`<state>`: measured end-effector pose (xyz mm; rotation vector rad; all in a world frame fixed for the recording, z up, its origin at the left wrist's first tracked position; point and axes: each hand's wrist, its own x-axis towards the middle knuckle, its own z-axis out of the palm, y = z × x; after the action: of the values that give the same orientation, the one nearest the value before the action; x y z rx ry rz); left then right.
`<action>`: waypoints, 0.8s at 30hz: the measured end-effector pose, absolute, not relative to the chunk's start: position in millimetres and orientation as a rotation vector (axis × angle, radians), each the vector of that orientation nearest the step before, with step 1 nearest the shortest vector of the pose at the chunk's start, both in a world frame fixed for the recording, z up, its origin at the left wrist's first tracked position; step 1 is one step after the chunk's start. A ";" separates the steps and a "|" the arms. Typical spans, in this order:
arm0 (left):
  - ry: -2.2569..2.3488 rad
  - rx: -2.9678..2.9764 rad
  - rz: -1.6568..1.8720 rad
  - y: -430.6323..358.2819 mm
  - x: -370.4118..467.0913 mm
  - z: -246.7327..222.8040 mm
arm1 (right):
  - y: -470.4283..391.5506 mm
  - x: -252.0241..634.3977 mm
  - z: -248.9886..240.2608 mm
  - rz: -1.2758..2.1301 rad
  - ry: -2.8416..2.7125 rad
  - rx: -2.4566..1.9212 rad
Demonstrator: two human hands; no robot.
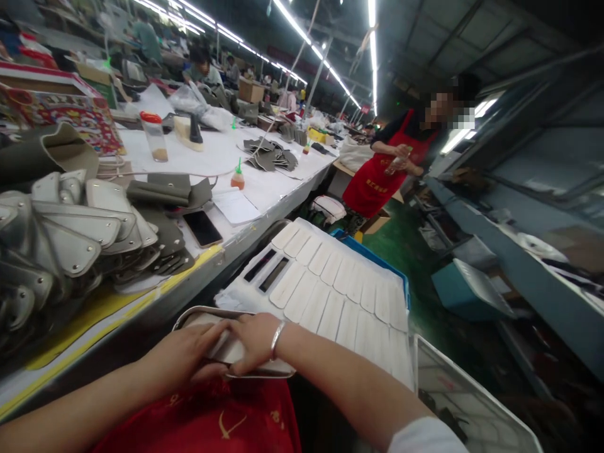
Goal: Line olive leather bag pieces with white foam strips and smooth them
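Note:
A shallow pale bag piece (264,368) with rounded corners and a raised rim lies across my lap, against my red apron (236,418). My left hand (191,346) grips its left part, fingers reaching inside and thumb at the near edge. Wearing a silver bangle, my right hand (255,340) presses into its middle, thumb toward the near rim. The fingertips of both hands meet over a pale strip or flap, and what they pinch is partly hidden. Just beyond the piece, rows of white oblong pieces (325,264) lie on a covered stack, with two dark gaps among them.
To the left, a long white table (221,148) carries a heap of grey bag parts (70,226), a phone (202,228), a glue bottle (238,176) and a red-lidded jar (155,137). A white crate (472,396) stands at right. A person in a red apron (382,173) stands beyond.

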<state>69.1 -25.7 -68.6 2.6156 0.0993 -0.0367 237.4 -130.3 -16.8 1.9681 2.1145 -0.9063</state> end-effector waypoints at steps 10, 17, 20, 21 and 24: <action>-0.115 2.891 -0.203 -43.6 81.4 -73.6 | -245.0 307.9 -21.1 -2.303 0.650 2.735; -0.520 2.964 -0.422 -58.7 107.4 -53.6 | -264.8 277.6 -60.6 -1.983 0.920 2.858; -0.628 2.907 -0.411 -56.9 116.5 -48.0 | -264.4 273.5 -59.4 -1.919 1.027 2.949; -0.661 2.883 -0.403 -55.4 119.7 -47.2 | -264.9 273.2 -58.2 -1.888 1.084 2.991; -0.706 2.829 -0.392 -49.6 128.7 -46.0 | -267.4 272.7 -56.2 -1.821 1.205 3.155</action>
<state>128.7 -49.6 -46.0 2.8295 -0.7057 -0.3922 272.7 -267.4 -56.2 3.1552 1.2051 -1.8205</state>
